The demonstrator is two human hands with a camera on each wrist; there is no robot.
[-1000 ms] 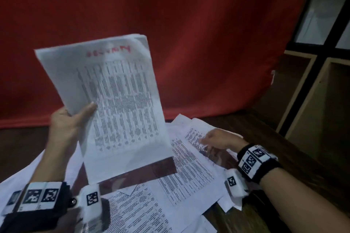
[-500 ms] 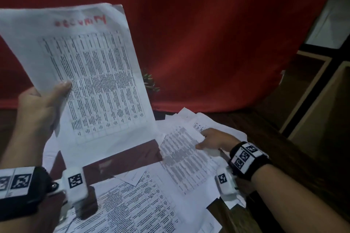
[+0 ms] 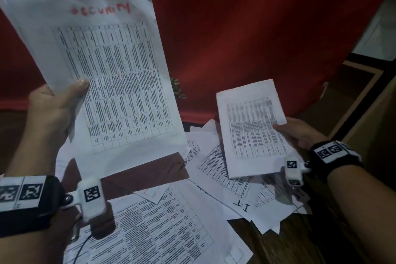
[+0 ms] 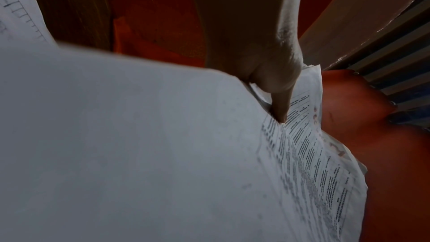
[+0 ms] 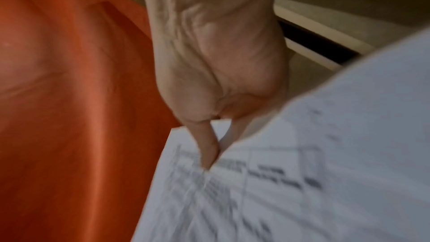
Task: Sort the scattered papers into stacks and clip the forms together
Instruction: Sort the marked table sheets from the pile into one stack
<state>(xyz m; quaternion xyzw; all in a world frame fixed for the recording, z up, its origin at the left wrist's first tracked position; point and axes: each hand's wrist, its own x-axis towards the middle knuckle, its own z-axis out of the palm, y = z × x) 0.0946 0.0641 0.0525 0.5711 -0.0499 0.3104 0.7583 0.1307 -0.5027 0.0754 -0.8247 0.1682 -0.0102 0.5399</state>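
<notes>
My left hand (image 3: 57, 109) holds up a thin sheaf of printed forms (image 3: 111, 75) with red handwriting along the top, thumb pressed on the front; the left wrist view shows the thumb (image 4: 282, 106) pinching the sheaf (image 4: 163, 154). My right hand (image 3: 300, 133) pinches a single printed form (image 3: 250, 128) by its right edge, lifted above the table. In the right wrist view the thumb and a finger (image 5: 209, 150) clamp that sheet (image 5: 302, 181). Several more forms (image 3: 154, 227) lie scattered on the table below, one marked "I.T" (image 3: 242, 207).
A dark wooden table (image 3: 310, 242) lies under the papers, with a red curtain (image 3: 246, 28) behind. Wooden shelving (image 3: 368, 100) stands at the right. A small green plant (image 3: 177, 90) peeks out behind the held sheaf.
My right hand has picked one form off the pile and raised it. The left hand's sheaf stays held up, shifted slightly.
</notes>
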